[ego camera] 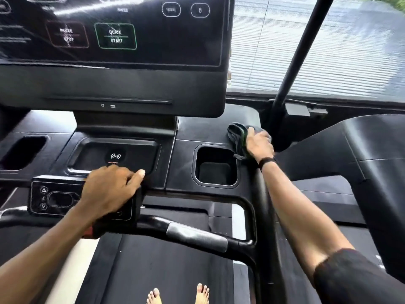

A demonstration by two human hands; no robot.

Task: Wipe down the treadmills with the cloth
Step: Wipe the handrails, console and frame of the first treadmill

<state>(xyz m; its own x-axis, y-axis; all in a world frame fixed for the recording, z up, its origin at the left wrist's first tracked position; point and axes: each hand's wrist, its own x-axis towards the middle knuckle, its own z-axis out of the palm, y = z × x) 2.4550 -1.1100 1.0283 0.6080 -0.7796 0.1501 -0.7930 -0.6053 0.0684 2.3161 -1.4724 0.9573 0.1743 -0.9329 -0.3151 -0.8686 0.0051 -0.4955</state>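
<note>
Daylight comes in through the window blinds at the upper right, which look bright and washed out. The black treadmill console stays dim, with white streaks of glare across its screen. The screen text is blurred. Straight lines bend near the picture edges.

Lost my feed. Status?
Right hand presses cloth on console. Left hand rests on control box. Nothing in the way.
</note>
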